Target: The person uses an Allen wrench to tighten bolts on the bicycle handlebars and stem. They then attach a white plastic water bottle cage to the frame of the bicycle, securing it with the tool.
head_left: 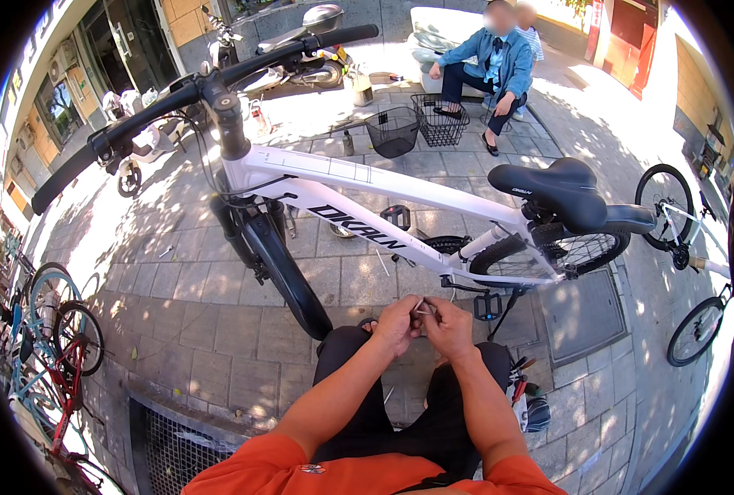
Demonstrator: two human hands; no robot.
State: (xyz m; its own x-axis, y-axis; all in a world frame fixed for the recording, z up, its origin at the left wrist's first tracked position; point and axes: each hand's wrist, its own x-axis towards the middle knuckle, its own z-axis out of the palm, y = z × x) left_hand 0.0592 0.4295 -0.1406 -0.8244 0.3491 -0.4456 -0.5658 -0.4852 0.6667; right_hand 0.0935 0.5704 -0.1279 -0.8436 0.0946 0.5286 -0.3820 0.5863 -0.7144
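My left hand (396, 325) and my right hand (449, 327) meet above my lap, their fingers closed and pressed together. A small, thin, pale piece (420, 305) shows between the fingertips; it is too small to name. Just beyond the hands stands a white bicycle (466, 213), its frame running across from left to right. Nearest to my right hand is its black pedal (488, 307), a little to the right and not touched. On the left the black front fender (288, 280) comes down toward my knee. The black saddle (548, 188) is at the right, the handlebar (148, 115) at the upper left.
Two wire baskets (393, 132) and a small dark bottle (348, 143) stand on the paving beyond the bicycle. A seated person (486, 66) is behind them. Parked bicycles (57, 338) line the left, another bicycle (672, 214) the right. Tools (525, 388) lie by my right knee.
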